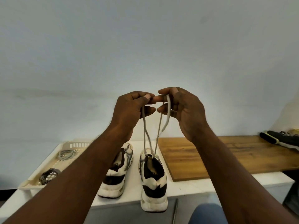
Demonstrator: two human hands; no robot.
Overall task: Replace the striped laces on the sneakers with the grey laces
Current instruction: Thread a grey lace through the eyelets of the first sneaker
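Head view: both ends of the grey lace (144, 126) held up above the right sneaker (152, 180).
Left hand (129, 109) and right hand (179, 109) each pinch an end, seemingly evening lengths; next comes crossing through higher eyelets. Left of it stands the other sneaker (115, 172), beyond that a tray (48, 160); all on a white table (191, 186), pale wall (145, 46) behind.

We seem to be in a plain indoor workroom rather than a furnished home. We face a bare, pale wall (145, 46) with a low white table (186, 188) pushed against it. On the table lie a wooden board (226, 154) and a cream plastic tray (40, 167) holding coiled laces (66, 155), set out like a staged work station.
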